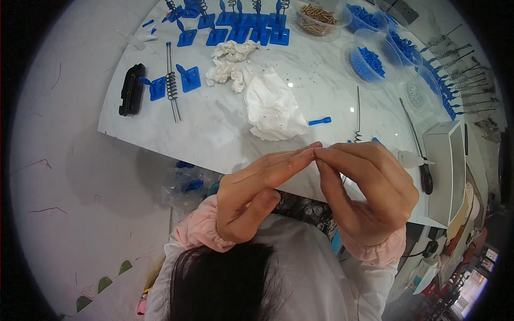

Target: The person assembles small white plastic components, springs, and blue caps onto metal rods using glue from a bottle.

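- Up close, the left hand (251,195) and the right hand (364,192) meet fingertip to fingertip above the near edge of a white marble table (225,128), pink cuffs at both wrists.
- The fingers of both hands are drawn narrow, pinched together at the tips; what they pinch is too small to tell. A thin wire with a coiled spring (357,125) rises just behind the right hand, its lower end hidden by the fingers.
- Just beyond the hands lie a crumpled white tissue (273,109) and a small blue plastic pin (320,121).
- To the right, a screwdriver with a black handle (423,163) lies beside a white box (444,166).
- On the left of the table, a black clip-like part (132,89) sits near two blue plastic bases (174,83) with a spring wire between them.
- At the far edge stand more blue bases (241,27), clear tubs of blue parts (369,61) and a tub of brass-coloured screws (318,16).
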Motion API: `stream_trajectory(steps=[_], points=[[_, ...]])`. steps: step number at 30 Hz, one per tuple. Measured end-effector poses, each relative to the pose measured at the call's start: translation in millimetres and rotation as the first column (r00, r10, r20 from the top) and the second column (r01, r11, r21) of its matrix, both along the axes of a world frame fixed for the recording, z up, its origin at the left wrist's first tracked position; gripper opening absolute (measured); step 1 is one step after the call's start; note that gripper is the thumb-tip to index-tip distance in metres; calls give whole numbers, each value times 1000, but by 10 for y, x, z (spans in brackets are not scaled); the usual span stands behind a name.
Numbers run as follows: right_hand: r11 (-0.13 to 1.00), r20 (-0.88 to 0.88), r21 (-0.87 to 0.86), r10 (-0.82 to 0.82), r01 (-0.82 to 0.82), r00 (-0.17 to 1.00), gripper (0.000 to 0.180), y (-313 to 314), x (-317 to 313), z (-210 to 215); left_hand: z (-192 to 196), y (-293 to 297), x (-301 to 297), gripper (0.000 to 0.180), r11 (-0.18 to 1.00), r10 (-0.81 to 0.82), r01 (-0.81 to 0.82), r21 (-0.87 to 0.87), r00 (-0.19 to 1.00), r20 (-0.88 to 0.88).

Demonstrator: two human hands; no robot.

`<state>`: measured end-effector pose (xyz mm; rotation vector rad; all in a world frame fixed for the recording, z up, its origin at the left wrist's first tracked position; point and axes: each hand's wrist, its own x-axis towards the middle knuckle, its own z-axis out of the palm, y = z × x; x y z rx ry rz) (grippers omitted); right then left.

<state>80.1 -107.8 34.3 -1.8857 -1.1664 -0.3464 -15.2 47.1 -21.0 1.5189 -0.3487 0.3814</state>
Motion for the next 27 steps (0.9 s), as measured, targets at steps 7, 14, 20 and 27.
stream_trajectory(steps=[7, 14, 20, 27], points=[[999, 135, -38, -30, 35, 990, 23, 31, 7, -7, 71, 34, -3, 42, 966, 59, -62, 253, 998, 19], [990, -207, -114, -106, 83, 973, 16, 60, 155, -71, 81, 23, 72, 46, 920, 221, -215, 328, 975, 21], [812, -729, 540, 582, 219, -361, 65, 308, 96, -218, 58, -38, 303, 61, 295, 302, -308, 905, 928, 217], [824, -795, 530, 565, 203, -219, 69, 179, 232, -191, 48, -19, 455, 62, 396, 399, -491, 776, 853, 336]])
